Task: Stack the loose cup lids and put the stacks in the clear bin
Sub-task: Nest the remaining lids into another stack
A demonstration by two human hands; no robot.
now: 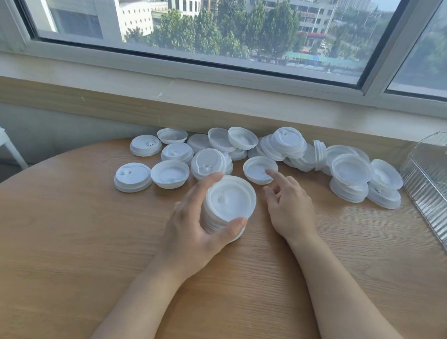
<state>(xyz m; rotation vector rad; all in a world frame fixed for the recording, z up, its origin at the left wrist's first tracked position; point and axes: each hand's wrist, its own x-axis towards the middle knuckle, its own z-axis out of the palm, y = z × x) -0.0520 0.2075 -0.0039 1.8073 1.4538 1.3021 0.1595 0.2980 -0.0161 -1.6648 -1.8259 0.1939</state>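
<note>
Left hand (198,220) grips a stack of white lids (228,203) standing on the round wooden table (56,237), thumb on the near side, fingers curled round the far side. Right hand (290,207) holds nothing, fingers loosely curled, index finger extended and touching the rim of an upturned lid (259,169) just beyond the stack. Loose lids (291,147) lie scattered along the table's far edge below the window sill (221,96). Clear ribbed bin (436,182) sits at far right, beside the rightmost lids.
</note>
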